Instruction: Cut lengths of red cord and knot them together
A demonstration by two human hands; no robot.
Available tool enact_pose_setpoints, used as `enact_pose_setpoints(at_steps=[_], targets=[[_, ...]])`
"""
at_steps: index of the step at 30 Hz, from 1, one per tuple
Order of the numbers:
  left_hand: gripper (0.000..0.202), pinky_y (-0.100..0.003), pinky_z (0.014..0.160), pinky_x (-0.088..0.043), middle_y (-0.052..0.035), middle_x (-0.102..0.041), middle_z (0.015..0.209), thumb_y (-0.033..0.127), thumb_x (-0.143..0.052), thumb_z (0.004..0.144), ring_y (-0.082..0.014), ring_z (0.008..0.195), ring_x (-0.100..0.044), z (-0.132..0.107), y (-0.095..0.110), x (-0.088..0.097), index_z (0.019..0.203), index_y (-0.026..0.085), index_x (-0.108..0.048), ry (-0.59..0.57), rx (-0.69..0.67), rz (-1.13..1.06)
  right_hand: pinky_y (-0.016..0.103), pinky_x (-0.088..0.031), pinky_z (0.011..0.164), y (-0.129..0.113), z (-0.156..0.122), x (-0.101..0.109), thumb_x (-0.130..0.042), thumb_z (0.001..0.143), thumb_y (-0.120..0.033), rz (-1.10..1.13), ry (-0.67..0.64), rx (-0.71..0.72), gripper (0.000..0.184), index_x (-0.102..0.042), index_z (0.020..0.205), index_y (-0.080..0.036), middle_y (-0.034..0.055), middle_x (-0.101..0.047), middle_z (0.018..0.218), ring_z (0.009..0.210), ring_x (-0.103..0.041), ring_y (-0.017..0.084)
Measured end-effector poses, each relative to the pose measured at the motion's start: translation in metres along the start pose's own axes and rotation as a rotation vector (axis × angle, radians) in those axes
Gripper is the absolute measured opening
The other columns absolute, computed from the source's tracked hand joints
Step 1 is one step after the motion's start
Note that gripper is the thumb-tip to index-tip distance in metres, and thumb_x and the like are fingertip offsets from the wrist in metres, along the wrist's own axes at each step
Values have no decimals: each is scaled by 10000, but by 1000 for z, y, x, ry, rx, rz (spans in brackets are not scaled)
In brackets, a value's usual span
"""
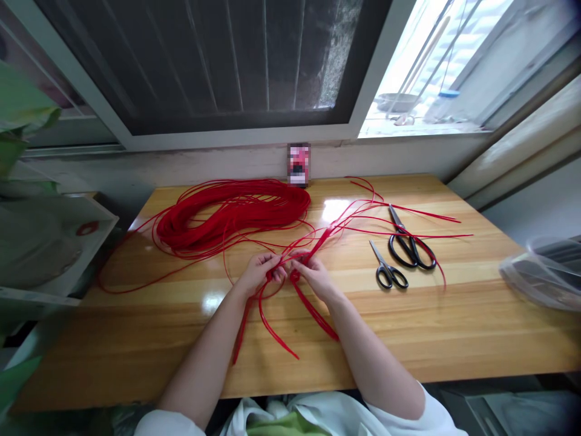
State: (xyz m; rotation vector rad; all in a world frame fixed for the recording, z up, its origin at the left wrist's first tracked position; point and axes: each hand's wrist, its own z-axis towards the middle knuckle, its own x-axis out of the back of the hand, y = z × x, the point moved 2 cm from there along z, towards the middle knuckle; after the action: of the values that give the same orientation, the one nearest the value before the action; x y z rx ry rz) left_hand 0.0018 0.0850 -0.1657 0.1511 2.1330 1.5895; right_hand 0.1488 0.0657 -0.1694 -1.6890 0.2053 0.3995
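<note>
Both hands meet over the middle of the wooden table, working a bunch of thin red cords. My left hand is closed, its fingers pinched round the cords. Facing it, my right hand is closed on the same bunch, with a small red knot at its fingers. Loose cord ends hang toward the table's front edge, and other strands fan out to the back right. Behind my left hand lies a big coil of red cord. Fingers partly hide where the strands cross.
Two pairs of black-handled scissors, one large and one small, lie right of my hands under and beside loose strands. A small pinkish box stands against the wall. At the right edge is a clear plastic container. A window spans the back.
</note>
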Motion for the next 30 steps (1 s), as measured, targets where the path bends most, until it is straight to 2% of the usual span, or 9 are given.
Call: enact_pose_setpoints(at_steps=[3,6,10,15,18,21,23,27,30], targets=[[318,-213,474,-410,-28,-634,577,430,-635,678,-86,436,-538,0,-4,-2,707,123,-555,-64,65,-47,246,-438,620,2,4,-2,-718,612,-319,91,57,5,285,-605,850,-210,-21,-627,694,623,-558,120],[337,-209,466,-416,-47,-651,604,436,-642,671,-93,440,-554,1,-8,-2,733,116,-557,-102,92,-56,262,-441,594,3,6,-5,-729,594,-335,112,22,-46,281,-613,807,-195,-7,-636,695,585,-553,121],[358,-204,473,-424,-51,-655,610,449,-633,676,-100,458,-570,3,-10,-3,764,108,-569,-81,100,-28,235,-413,524,4,8,-6,-723,600,-340,62,34,-31,239,-585,700,-172,-21,-604,590,512,-518,99],[305,-201,490,-416,-29,-650,643,401,-634,686,-82,472,-554,4,-2,-4,765,109,-596,-7,-26,121,221,-391,479,6,11,-7,-704,602,-348,-4,219,26,261,-513,594,-170,-38,-562,495,462,-500,95],[263,-202,484,-407,-19,-638,647,369,-614,707,-82,478,-541,3,1,-5,788,119,-600,-5,-98,245,220,-390,465,5,11,-10,-681,620,-329,-9,245,25,240,-514,570,-165,-37,-554,475,444,-496,94],[225,-212,488,-416,-1,-614,605,362,-570,740,-93,476,-542,2,-2,-5,754,137,-572,8,-135,340,200,-366,427,2,9,-11,-683,618,-310,-3,227,-11,234,-512,559,-161,-46,-542,460,418,-482,79],[220,-220,490,-422,6,-601,577,365,-540,760,-99,466,-542,3,-5,-4,725,148,-550,13,-138,390,185,-360,414,-1,7,-8,-686,618,-296,8,167,-88,213,-532,579,-153,-39,-559,479,422,-491,74],[217,-214,470,-401,9,-586,543,345,-488,788,-94,437,-520,7,-10,3,692,155,-531,56,-131,434,183,-450,506,-8,1,4,-717,578,-229,100,61,-254,205,-583,712,-154,-1,-650,654,562,-593,96],[189,-210,436,-373,24,-557,507,321,-467,793,-90,396,-482,13,-10,11,697,164,-508,112,-136,449,213,-500,568,-10,-2,15,-736,558,-209,103,100,-275,260,-592,770,-162,24,-679,740,643,-638,128]])
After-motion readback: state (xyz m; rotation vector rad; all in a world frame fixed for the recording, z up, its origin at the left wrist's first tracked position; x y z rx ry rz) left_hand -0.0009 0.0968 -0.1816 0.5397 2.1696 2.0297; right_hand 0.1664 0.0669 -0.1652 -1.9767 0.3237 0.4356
